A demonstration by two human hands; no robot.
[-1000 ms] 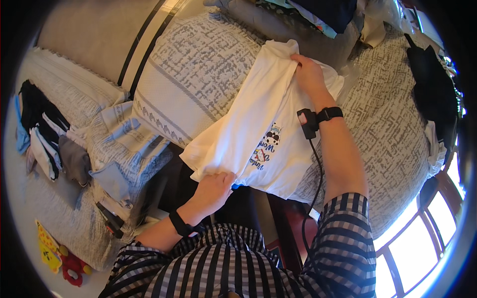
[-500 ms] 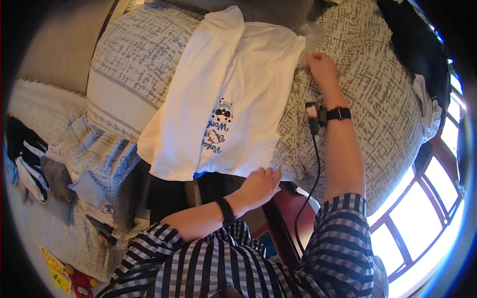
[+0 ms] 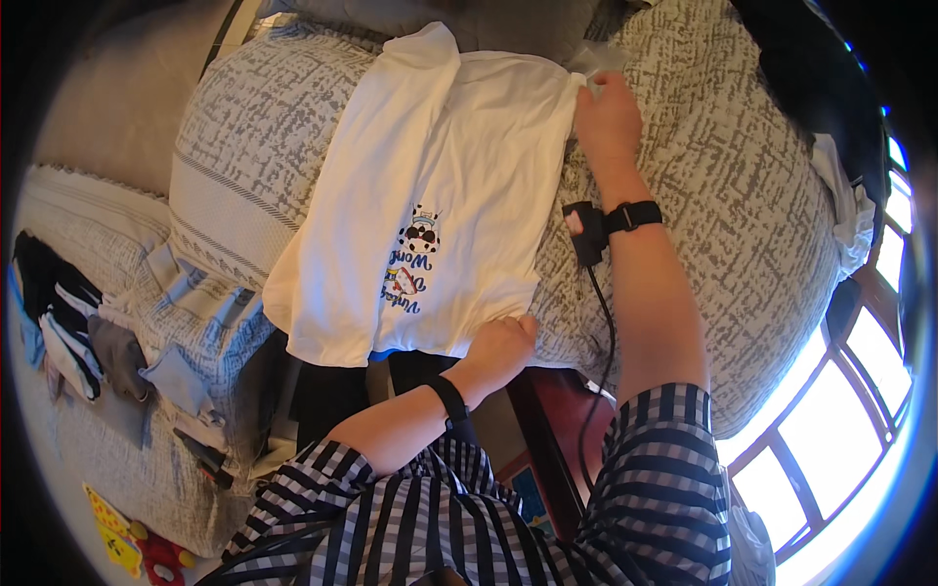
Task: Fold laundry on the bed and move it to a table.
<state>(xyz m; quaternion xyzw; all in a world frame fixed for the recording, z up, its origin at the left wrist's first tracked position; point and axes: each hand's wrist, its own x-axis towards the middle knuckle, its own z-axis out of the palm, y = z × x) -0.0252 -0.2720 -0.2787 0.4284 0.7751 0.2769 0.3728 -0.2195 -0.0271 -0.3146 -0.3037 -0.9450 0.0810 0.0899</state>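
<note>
Since the earlier frame, white T-shirt (image 3: 430, 195) now lies spread flat on the grey patterned bedding (image 3: 743, 195) — left hand (image 3: 500, 347) pinches its hem, right hand (image 3: 608, 117) grips its shoulder.

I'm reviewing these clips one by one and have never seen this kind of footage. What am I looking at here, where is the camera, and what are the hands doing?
There is no machine here: a person wears a wide fisheye camera on the head, looking down at their own arms, which is why straight edges bend near the rim. A white T-shirt with a small cartoon print lies spread flat on a grey patterned bedcover. The left hand presses on the shirt's near hem; the right hand rests at its far corner, by a sleeve. The right forearm carries a black wrist strap with a small device and a cable. Off to the left lie folded clothes and dark garments.
</note>
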